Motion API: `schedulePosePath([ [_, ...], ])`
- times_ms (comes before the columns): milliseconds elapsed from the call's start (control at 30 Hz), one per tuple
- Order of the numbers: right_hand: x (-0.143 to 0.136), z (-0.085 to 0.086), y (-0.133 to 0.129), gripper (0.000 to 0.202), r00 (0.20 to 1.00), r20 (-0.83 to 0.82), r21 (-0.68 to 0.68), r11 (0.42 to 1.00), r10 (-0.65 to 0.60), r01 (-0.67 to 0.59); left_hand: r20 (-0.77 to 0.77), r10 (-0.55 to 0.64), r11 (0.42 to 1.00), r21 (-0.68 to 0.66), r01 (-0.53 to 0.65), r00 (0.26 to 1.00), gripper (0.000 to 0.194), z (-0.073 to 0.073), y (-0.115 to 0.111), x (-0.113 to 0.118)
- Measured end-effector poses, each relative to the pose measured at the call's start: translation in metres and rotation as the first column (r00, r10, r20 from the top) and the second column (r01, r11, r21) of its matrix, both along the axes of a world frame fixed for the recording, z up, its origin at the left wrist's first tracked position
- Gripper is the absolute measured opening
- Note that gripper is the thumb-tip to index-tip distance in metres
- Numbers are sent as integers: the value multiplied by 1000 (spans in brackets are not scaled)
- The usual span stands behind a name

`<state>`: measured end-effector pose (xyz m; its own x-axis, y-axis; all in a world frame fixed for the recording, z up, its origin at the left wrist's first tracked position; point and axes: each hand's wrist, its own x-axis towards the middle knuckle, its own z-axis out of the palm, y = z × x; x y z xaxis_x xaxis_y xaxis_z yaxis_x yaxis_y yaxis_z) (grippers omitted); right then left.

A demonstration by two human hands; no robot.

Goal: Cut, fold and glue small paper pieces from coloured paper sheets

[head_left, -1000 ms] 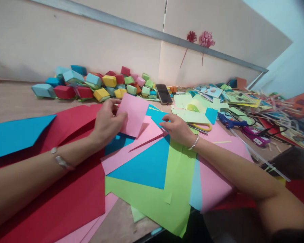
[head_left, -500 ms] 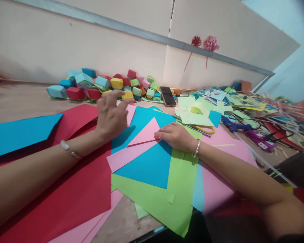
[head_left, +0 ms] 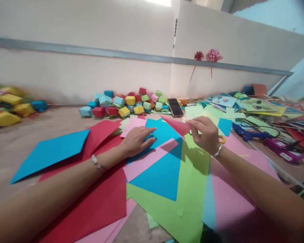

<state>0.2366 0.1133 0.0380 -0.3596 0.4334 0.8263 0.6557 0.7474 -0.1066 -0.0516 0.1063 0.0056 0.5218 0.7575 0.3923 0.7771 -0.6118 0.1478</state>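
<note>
A folded pink paper triangle is pinched by its right end in my right hand, lifted above the sheets. My left hand rests with fingers stretched out over a blue paper sheet, holding nothing. Beside its fingertips a pink paper strip lies slantwise across the blue sheet. Behind that hand is another pink piece of paper. Green paper spreads out beneath the blue sheet, and red paper lies under my left forearm.
Folded paper blocks are piled along the wall, near a phone. More blocks sit at far left. A blue glue gun, a purple box and paper scraps clutter the right. Two paper flowers stand against the wall rail.
My right hand has raised the pink triangle off the blue sheet, moving it to the right. My left hand has come down onto the paper. The view has shifted, showing more blocks at left.
</note>
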Motion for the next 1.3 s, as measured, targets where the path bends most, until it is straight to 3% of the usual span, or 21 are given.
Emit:
schedulePosePath([
  [67,3,10,-7,24,979,-198,-124,990,39,-65,-29,12,1000,24,-12,999,43,0,-2,1],
  [133,4,17,-12,23,922,-383,-326,926,55,-191,-37,127,987,106,-122,991,38,1,-3,1],
  [167,5,18,-13,23,897,-436,-435,857,67,-276,-36,216,967,149,-209,976,39,1,-3,1],
  [233,5,16,-13,22,895,-418,-636,654,153,-409,-54,392,907,190,-376,918,50,0,-2,-1],
  [267,4,12,-12,22,905,-357,-702,573,231,-423,-83,455,882,177,-436,887,57,-1,-1,-3],
  [300,3,6,-11,20,910,-259,-748,529,323,-400,-129,485,873,137,-469,865,62,-2,1,-5],
  [333,1,-2,-10,18,903,-141,-743,560,406,-367,-172,493,870,88,-486,853,63,-4,2,-6],
  [400,-3,-19,-8,18,901,46,-567,754,431,-332,-208,487,870,32,-492,848,60,-5,6,-9],
  [500,-9,-42,-3,28,904,191,-356,885,384,-301,-168,421,907,64,-416,892,53,-6,8,-9],
  [567,-12,-51,1,32,907,231,-270,919,352,-287,-127,300,952,104,-289,945,48,-6,7,-6],
  [667,-15,-56,6,28,884,285,-219,923,370,-316,-90,21,985,173,-6,996,41,-6,5,-1],
  [767,-16,-54,6,17,876,321,-181,931,360,-317,-94,-241,925,280,258,966,35,-9,1,3],
  [867,-15,-52,3,16,867,386,-117,949,314,-292,-109,-356,867,333,371,928,33,-12,-2,4],
  [967,-13,-50,1,16,858,423,-78,955,292,-287,7,-290,916,291,276,957,36,-15,-3,4],
  [1100,-14,-50,3,18,864,389,-76,946,318,-314,184,-77,986,162,47,980,33,-21,4,-2],
  [1300,-17,-56,1,16,853,398,-149,941,339,-304,245,238,970,-9,-243,940,34,-23,21,-16],
])
